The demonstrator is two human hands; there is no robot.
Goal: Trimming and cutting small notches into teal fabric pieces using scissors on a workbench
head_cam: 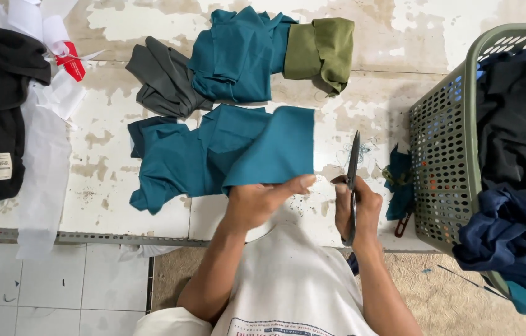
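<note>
Now the left hand is pinching the teal cloth taut just beside the right hand, whose fingers are gripping scissors, blades pointing upward, ready for its edge.

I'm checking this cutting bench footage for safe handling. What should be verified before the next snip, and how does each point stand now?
1. Left hand grips the teal fabric piece by its lower edge: ok.
2. Right hand holds the scissors, blades pointing up and away from the body: ok.
3. Blades open and set on the cloth: not ok, they look closed and stand beside the piece, apart from it.
4. Left fingers out of the blade line: ok, a gap shows between thumb and scissors.
5. Teal pile on the table lies left of the blades: ok.
6. Cut line marked on the cloth: cannot tell.
</note>
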